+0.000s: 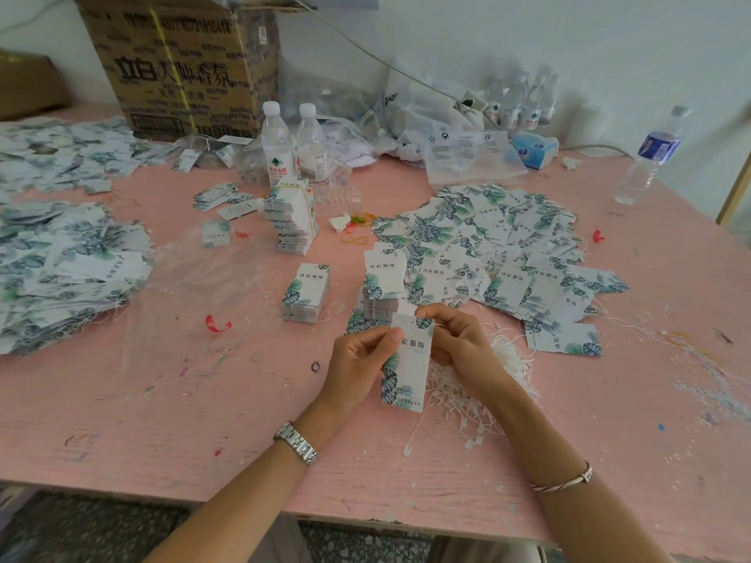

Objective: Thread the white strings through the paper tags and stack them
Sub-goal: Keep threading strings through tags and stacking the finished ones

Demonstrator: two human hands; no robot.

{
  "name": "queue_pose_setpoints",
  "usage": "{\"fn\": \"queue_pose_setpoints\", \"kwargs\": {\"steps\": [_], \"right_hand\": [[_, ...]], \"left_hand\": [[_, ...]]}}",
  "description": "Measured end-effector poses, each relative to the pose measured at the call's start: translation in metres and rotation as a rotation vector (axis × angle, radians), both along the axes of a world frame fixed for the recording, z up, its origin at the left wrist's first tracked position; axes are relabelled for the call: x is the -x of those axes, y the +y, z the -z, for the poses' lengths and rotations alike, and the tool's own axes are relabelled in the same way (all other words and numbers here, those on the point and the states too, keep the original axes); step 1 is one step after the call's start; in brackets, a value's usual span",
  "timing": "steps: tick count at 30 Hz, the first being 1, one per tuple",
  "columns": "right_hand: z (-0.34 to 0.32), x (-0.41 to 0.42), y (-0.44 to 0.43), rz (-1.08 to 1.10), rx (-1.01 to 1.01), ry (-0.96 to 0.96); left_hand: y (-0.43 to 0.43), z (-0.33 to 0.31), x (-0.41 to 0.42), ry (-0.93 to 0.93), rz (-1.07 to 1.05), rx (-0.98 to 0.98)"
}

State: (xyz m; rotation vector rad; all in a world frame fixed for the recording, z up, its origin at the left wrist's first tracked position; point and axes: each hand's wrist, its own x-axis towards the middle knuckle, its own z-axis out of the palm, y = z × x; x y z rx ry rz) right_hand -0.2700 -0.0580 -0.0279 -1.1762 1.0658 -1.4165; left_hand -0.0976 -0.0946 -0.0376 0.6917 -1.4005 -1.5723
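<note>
top right corner of the paper tag [406, 361] covered by the right grip [459, 339], hole not visible. seems to be a white string [407, 452] pinched there between curled thumb and forefinger, trailing thin below the tag. both forearms cut off at the lower edge. left grip [359, 361] curled round the tag's left edge, thumb on the face, holding it upright just above the bench [162, 420]. right wrist over the tangle of white strings [510, 361]. neat stack of tags [305, 294] beyond the left grip, loose heap of tags [508, 237] further back.
</note>
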Motion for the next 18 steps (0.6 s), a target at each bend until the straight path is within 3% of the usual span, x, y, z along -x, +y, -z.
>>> {"fn": "queue_pose_setpoints", "kwargs": {"steps": [10, 15, 18], "right_hand": [[-0.0015, -0.0014, 0.0014, -0.02, -0.027, 0.021], [-0.0036, -0.0017, 0.0028, -0.075, -0.029, 0.007], [-0.0048, -0.0019, 0.0034, -0.057, -0.041, -0.013]], "left_hand": [[-0.0001, 0.0034, -0.0018, -0.06, 0.003, 0.056], [0.0049, 0.005, -0.002, -0.203, -0.148, 0.195], [0.0043, 0.0064, -0.0038, -0.248, -0.304, 0.443]]}}
